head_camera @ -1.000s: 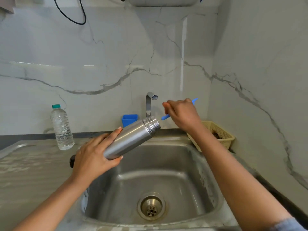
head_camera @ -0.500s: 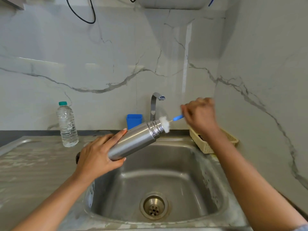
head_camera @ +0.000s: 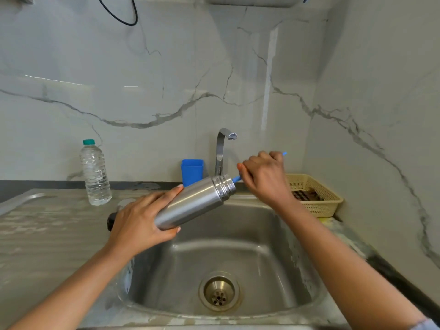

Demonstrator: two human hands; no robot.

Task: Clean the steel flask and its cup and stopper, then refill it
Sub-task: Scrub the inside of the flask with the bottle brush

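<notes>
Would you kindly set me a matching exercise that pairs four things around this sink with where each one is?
Things:
1. steel flask
2. water bottle
3. blue container
4. basket

Places:
A. right of the sink
B. standing upright, left of the sink
C. gripped at a tilt in the left hand, above the sink
D. behind the sink, just left of the tap

Pairs: 1-C; 2-B; 3-D; 4-A

Over the steel sink, the left hand holds the tilted steel flask while the right hand grips a blue brush handle at its mouth.
</notes>
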